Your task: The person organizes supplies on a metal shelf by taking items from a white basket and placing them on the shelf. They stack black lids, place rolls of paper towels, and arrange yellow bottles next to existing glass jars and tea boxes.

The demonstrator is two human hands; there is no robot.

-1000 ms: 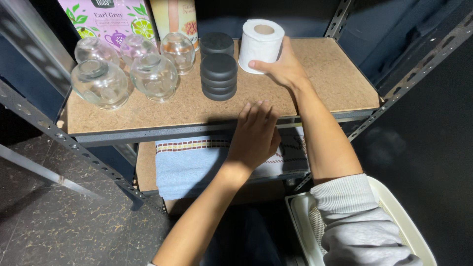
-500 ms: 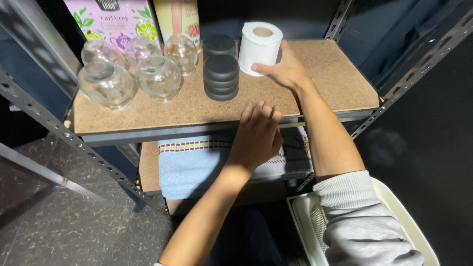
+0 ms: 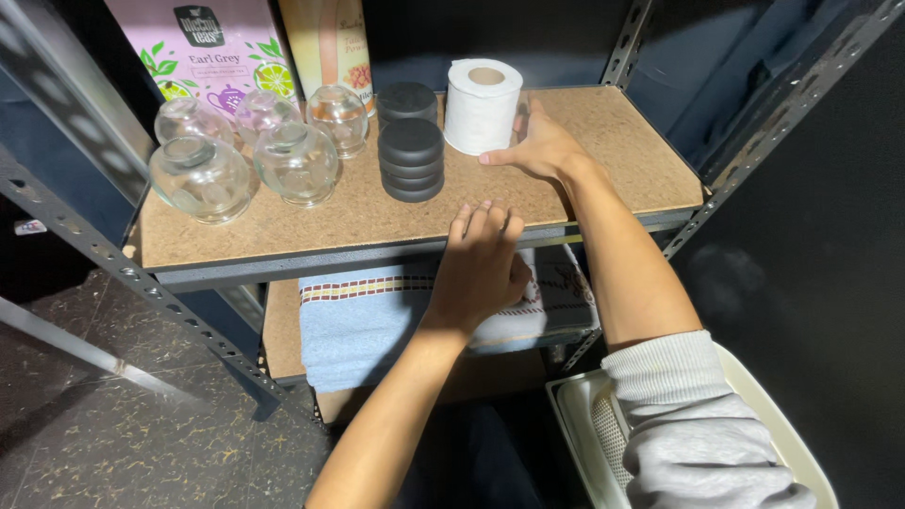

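Resting on the shelf [image 3: 584, 132] in the head view, the right hand [image 3: 542, 146] lies fingers-spread against the side of the paper roll [image 3: 482, 104], thumb toward its base; touching it, not wrapped around it, so no real grasp. Roll stands upright at the back middle of the cork-topped shelf, just right of two stacks of black discs [image 3: 410, 160]. Left hand [image 3: 481, 259] is flat, fingertips hooked over the shelf's front edge, holding nothing. Glass jars [image 3: 245, 155] cluster at left, two boxes [image 3: 222, 47] behind them. Blue towel [image 3: 363, 316] on the lower shelf, white tray [image 3: 698, 443] bottom right.

To handle the roll well, I'd judge: close thumb and fingers around its middle, keep it upright, and steer away from the disc stacks, which look easy to knock.

Versus half a second ago: the right hand has slid from the roll's front round to its right side; roll, discs and jars unmoved. Left hand stays on the edge. Camera has tilted a little.
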